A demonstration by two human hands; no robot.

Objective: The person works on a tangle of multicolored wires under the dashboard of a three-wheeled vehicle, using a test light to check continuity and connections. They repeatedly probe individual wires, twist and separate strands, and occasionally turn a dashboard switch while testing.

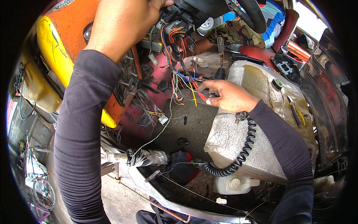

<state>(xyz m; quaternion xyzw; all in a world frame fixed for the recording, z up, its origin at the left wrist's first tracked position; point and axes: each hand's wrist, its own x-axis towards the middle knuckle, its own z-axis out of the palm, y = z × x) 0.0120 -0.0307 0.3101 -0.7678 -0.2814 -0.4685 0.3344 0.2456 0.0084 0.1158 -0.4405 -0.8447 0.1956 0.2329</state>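
Hanging below the steering column (199, 10), loose wires (182, 77): probably light, limp, bare ends fragile; best held by the insulation. Right hand (232, 96) beside them, thumb and fingers pinching a small dark piece (213, 93). Left hand (140, 16) up high, fingertips hidden, cannot tell

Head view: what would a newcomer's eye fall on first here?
Most likely the tangle of coloured wires, hanging below the dark steering wheel near the upper middle. The bright orange-and-yellow panel at the upper left would probably compete with it, partly hidden by the dark left sleeve. Right of centre, a black coiled cord curves down the cracked, silvery cover.
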